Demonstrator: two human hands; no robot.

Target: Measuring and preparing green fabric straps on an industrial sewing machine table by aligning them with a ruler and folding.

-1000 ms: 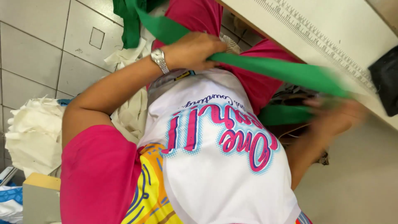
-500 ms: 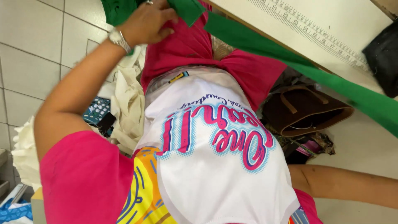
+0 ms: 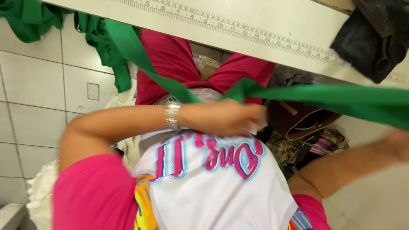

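Below the worktop (image 3: pixel 298 25) edge, with its printed ruler strip, the person's left hand (image 3: pixel 230 117) was closed around a green strip (image 3: pixel 324 99) of cloth, pinching it just in front of the chest, so that the strip ran taut from that grip out toward the right. That tension suggested the cloth was being stretched along the ruler, as if to gauge its length. From the grip the same green cloth also trailed up and left to a bunched green heap (image 3: pixel 30 19) hanging over the worktop's corner. The right hand (image 3: pixel 400 142) sat at the frame's edge, just under the strip; it was blurred and partly cut off, so I could not tell whether its fingers were shut on the cloth or merely beside it. A dark garment (image 3: pixel 375 38) lay on the worktop's far corner. A brown bag (image 3: pixel 298 121) sat half hidden beneath the strip, its contents hard to make out. A wristwatch (image 3: pixel 172 115) circled the left wrist.
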